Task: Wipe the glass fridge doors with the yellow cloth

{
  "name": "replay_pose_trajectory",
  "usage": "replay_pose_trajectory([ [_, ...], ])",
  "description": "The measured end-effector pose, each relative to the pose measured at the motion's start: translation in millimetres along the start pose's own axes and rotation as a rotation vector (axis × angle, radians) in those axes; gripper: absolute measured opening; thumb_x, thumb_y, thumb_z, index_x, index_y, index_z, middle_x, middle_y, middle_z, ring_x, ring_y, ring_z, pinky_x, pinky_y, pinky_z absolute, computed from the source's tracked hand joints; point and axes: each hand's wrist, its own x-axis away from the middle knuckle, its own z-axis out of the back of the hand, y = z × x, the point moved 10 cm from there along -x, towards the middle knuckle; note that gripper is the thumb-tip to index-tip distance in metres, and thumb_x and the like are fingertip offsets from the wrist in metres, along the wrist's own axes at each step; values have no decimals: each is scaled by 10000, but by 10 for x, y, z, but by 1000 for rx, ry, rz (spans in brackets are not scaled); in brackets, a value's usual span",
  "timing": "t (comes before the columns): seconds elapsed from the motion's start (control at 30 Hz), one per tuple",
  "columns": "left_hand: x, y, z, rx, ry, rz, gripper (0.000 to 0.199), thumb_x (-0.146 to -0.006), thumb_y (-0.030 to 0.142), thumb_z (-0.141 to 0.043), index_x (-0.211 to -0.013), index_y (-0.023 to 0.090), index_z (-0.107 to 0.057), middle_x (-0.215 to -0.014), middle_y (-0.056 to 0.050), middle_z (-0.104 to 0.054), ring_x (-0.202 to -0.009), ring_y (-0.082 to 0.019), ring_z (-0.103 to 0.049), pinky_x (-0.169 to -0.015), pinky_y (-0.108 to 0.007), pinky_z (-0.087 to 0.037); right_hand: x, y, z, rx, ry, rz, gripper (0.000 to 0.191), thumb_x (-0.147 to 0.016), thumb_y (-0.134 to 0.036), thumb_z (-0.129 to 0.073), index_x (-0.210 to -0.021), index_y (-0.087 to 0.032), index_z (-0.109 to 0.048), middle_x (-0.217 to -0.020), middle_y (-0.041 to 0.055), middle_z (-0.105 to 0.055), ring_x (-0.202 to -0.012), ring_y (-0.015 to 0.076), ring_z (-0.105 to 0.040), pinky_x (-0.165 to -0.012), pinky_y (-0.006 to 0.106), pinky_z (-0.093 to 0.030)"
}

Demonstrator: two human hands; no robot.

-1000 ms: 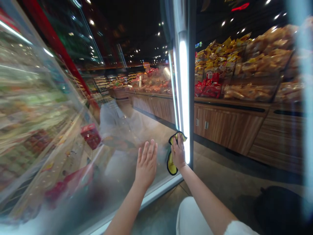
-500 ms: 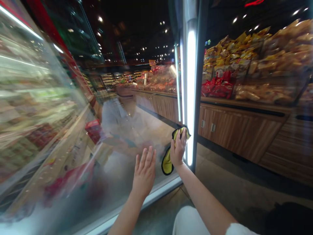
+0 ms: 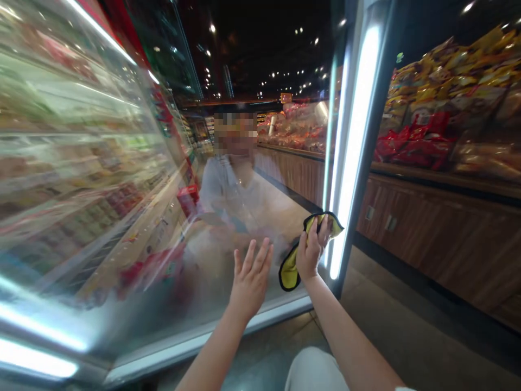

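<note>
A yellow cloth with black edging (image 3: 290, 270) is pressed against a glass panel (image 3: 163, 320) under my right hand (image 3: 312, 247), beside a bright light strip (image 3: 354, 152) on the panel's right frame. The cloth's lower part hangs down to the left of my fingers. Left of the cloth, my left hand (image 3: 251, 279) is raised at the glass with its fingers spread and holds nothing. Whether its palm touches the glass cannot be told. A faint reflection of a person in a light top (image 3: 240, 190) shows in the glass.
Shelves of packaged goods (image 3: 93, 201) blur on the left behind the glass. On the right, a wooden counter (image 3: 439, 233) carries heaped yellow bags and red packages (image 3: 419, 141). My knee (image 3: 313, 369) is below, above a grey floor.
The view has turned left, so the light strip and counter sit further right. My left hand's fingers have spread wider. The reflected person shows more fully, and the cloth remains under my right hand.
</note>
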Motion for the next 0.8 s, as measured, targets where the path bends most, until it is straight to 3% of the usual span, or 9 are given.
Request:
replay_pose_trajectory([
  [0.1, 79, -52, -2, 10, 28, -18, 653, -920, 129, -483, -1566, 163, -391, -1647, -50, -358, -1597, -241, -13, -1300, -512, 46, 152, -293, -187, 33, -153, 168, 523, -998, -275, -478, -1521, -276, -475, -1620, 127, -405, -1541, 361, -268, -1196, 672, -286],
  [0.2, 312, -197, 4, 23, 49, 4, 655, -929, 154, -496, -1573, 159, -377, -1654, -71, -346, -1597, -240, -59, -1305, -484, 18, 400, -322, -285, 48, -266, 336, 525, -957, -191, -515, -1461, -336, -548, -1562, 64, -500, -1502, 312, -363, -1204, 593, -332],
  [0.33, 694, -485, -40, 41, 106, 48, 685, -939, 195, -527, -1595, 187, -330, -1661, -79, -336, -1595, -248, -94, -1307, -475, 0, 52, -113, -88, -57, 134, 93, 566, -955, -120, -388, -1495, -234, -514, -1599, 143, -418, -1496, 312, -370, -1184, 624, -345],
  [0.43, 865, -652, -103, 49, 179, 86, 702, -951, 220, -546, -1608, 204, -297, -1667, -83, -324, -1595, -254, -95, -1307, -476, -7, -158, -432, -116, -173, 330, 44, 499, -974, -158, -393, -1429, -218, -586, -1549, 152, -474, -1453, 300, -426, -1174, 606, -360],
  [0.5, 933, -697, -140, 49, 225, 103, 709, -956, 215, -549, -1613, 222, -281, -1671, -78, -316, -1594, -251, -103, -1308, -472, -19, -77, -769, -207, -183, 307, 126, 444, -989, -193, -424, -1386, -222, -621, -1526, 146, -505, -1453, 302, -424, -1171, 598, -369],
  [0.6, 1047, -744, -164, 37, 287, 145, 722, -960, 188, -546, -1619, 227, -256, -1671, -85, -315, -1592, -254, -106, -1308, -474, -46, 349, -1090, -426, -46, 92, 325, 410, -984, -284, -522, -1377, -224, -623, -1542, 144, -500, -1514, 345, -320, -1198, 647, -293],
  [0.7, 1196, -848, -165, 35, 308, 172, 718, -955, 162, -537, -1617, 231, -265, -1660, -78, -340, -1592, -259, -103, -1308, -472, -67, 728, -1059, -488, 56, 27, 464, 374, -971, -298, -576, -1334, -242, -644, -1510, 134, -540, -1516, 344, -320, -1212, 660, -247],
  [0.8, 1335, -1002, -107, 52, 322, 146, 693, -949, 151, -518, -1602, 269, -315, -1636, -46, -390, -1590, -248, -123, -1311, -475, -45, 676, -919, -394, 32, 165, 324, 380, -1008, -241, -490, -1367, -223, -616, -1522, 164, -518, -1519, 333, -316, -1188, 654, -294],
])
